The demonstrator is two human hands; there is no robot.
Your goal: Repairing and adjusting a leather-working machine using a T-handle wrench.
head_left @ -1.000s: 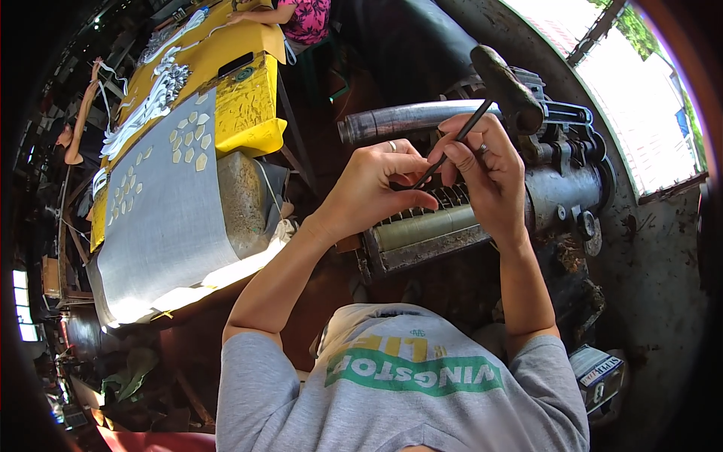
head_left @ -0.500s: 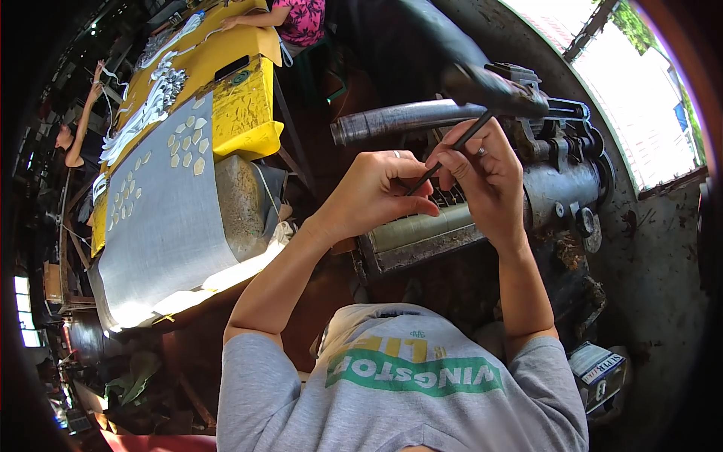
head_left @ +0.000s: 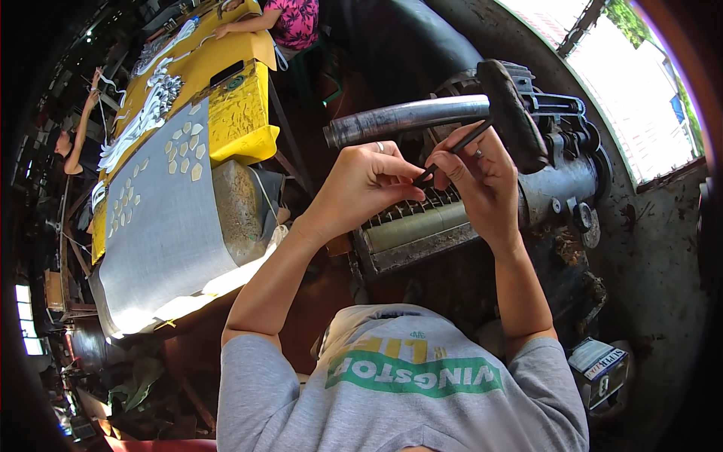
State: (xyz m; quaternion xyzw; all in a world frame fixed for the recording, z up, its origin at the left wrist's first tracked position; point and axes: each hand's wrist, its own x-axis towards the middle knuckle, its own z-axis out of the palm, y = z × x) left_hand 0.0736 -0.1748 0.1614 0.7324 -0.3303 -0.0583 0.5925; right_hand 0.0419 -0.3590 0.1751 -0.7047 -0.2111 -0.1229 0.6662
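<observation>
My left hand [head_left: 361, 184] pinches the lower end of a thin black rod [head_left: 471, 134], which slants up to the right. My right hand [head_left: 474, 181] grips that rod higher up, beside the left hand's fingertips. Both are over a metal machine [head_left: 550, 196] with a row of thin metal pieces [head_left: 422, 203] above a pale roller-like bar [head_left: 414, 226]. Just beyond my fingers a chrome tube [head_left: 399, 114] crosses the machine. A dark, worn cylindrical piece [head_left: 506, 105] hangs at its right end. My fingers hide part of the rod and whatever lies directly beneath them.
Left, a yellow table [head_left: 237, 105] bears white strips, a phone and a grey sheet [head_left: 162, 248] with several pale cut pieces. Co-workers sit or stand there, one in a pink shirt [head_left: 297, 22], another with raised arm [head_left: 75, 143]. A window [head_left: 617, 90] is right, a box [head_left: 599, 373] lower right.
The dark piece at the right has swung from slanted, through a blurred tilt, to nearer upright. The chrome tube has shifted left. Both my hands moved slightly, still on the rod.
</observation>
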